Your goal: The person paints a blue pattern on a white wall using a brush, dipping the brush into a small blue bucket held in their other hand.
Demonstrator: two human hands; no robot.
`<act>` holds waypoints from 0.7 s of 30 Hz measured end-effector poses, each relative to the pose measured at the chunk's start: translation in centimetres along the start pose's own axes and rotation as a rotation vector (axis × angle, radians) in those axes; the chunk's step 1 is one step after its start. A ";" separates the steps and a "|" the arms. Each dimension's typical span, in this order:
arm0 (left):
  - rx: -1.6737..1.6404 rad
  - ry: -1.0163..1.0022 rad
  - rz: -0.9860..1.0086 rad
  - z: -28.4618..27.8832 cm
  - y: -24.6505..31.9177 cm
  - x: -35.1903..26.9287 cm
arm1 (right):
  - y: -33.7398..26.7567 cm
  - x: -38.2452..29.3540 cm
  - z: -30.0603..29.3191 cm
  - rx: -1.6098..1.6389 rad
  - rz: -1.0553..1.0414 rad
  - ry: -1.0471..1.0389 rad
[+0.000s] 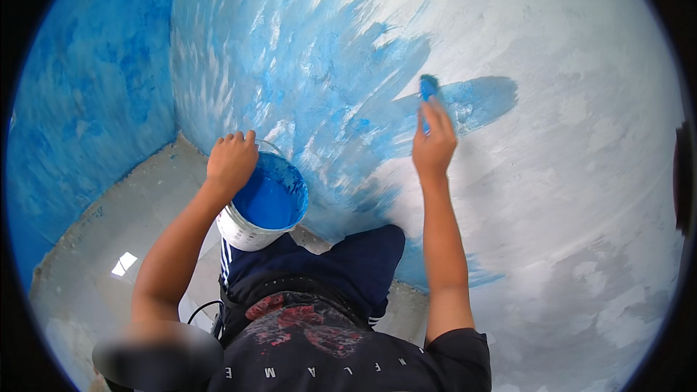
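My left hand (234,158) grips the rim and handle side of a white plastic bucket (245,231), which is tilted a little and holds blue paint (267,198). My right hand (435,139) holds a paintbrush (429,87) whose blue-coated head is against or very near the wall. Around the brush, the white and grey wall (561,136) bears wet-looking blue strokes (482,100). Lighter blue, streaky paint (326,76) covers the wall's left part. Some of the brush's handle is hidden by my fingers.
At the left, a second wall (98,76) painted deeper blue meets this one in a corner. Below lies a pale tiled floor (158,201) with a rough, stained edge. My bent knee (375,245) is close to the wall. A black cable (201,307) hangs at my side.
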State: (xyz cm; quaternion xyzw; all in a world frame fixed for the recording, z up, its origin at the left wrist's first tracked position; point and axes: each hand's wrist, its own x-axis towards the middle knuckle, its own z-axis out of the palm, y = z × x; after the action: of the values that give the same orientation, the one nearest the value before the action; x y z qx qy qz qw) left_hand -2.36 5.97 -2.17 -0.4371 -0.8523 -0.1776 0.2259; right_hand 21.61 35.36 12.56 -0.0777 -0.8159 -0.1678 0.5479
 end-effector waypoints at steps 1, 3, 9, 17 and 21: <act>-0.014 -0.013 -0.011 -0.2 -0.3 -0.2 | -0.9 -1.3 0.5 0.047 0.020 -0.058; -0.046 -0.033 -0.032 -0.6 -0.6 -0.6 | -2.0 -2.7 0.8 0.155 0.078 -0.172; -0.069 -0.001 -0.081 -0.9 -1.2 -1.1 | 1.2 2.0 -1.5 0.217 0.263 -0.125; -0.079 -0.042 -0.104 -0.7 -1.8 -1.4 | 2.9 3.8 -2.2 -0.046 -0.034 0.093; -0.111 -0.063 -0.117 -1.2 -1.0 -1.0 | -0.3 -3.3 1.5 0.108 -0.049 -0.162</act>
State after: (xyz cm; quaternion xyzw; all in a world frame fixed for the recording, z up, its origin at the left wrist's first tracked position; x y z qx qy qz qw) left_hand -2.40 4.13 -1.83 -0.4040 -0.8717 -0.2238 0.1636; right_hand 21.49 35.79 8.98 -0.0415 -0.8671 -0.1303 0.4790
